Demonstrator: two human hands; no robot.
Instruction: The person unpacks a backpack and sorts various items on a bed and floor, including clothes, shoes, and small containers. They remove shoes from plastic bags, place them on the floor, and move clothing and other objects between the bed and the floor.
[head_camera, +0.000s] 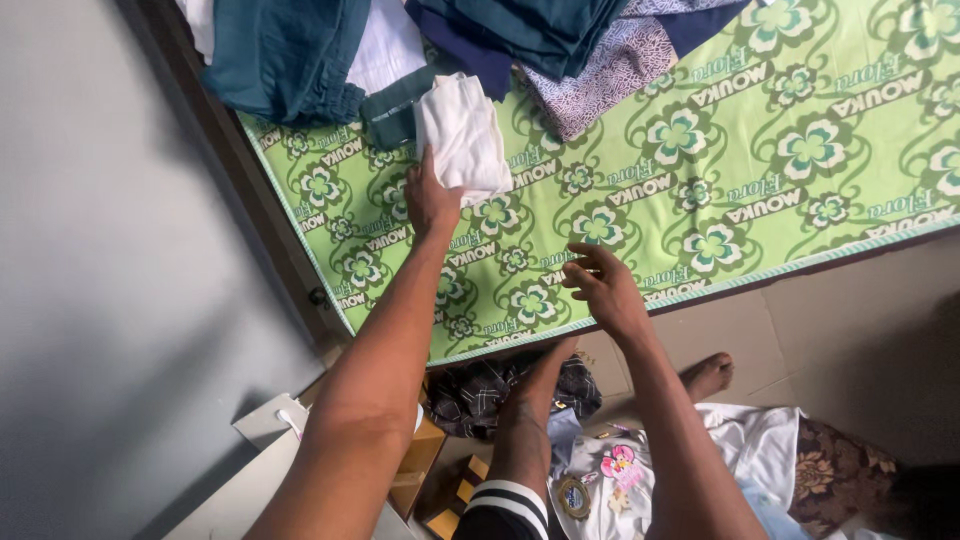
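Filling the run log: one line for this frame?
left hand: on white cloth | right hand: open, empty, over mattress | clothes pile: behind

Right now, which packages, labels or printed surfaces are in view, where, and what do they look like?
Mattress cover: across the top, green with white flower print and repeated lettering.
Cardboard boxes: floor, bottom centre, brown.
White garment: floor, bottom right, pink cartoon print and a round badge.
No screens or signs.

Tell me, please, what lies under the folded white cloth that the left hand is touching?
The folded white cloth rests mostly on the green flowered mattress, with its upper edge against a dark green garment. The left hand grips its lower edge. Whatever lies directly beneath the cloth is covered.
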